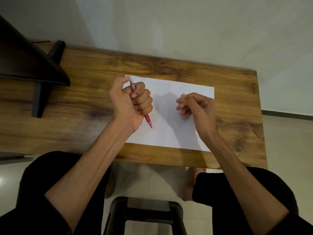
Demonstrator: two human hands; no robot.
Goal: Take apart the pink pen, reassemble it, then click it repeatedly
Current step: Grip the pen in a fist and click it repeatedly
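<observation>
My left hand point(131, 102) grips the pink pen point(147, 119) in a fist above the white paper point(169, 133). The pen looks whole, its tip pointing down towards me and its clicker end sticking up by my thumb. The thumb sits at that top end. My right hand point(194, 106) hovers over the right part of the paper, fingers loosely curled, and I see nothing in it.
The paper lies on a wooden table point(101, 92) against a pale wall. A dark stand or shelf point(33, 65) occupies the table's left end. A black stool point(145, 216) is below, between my knees.
</observation>
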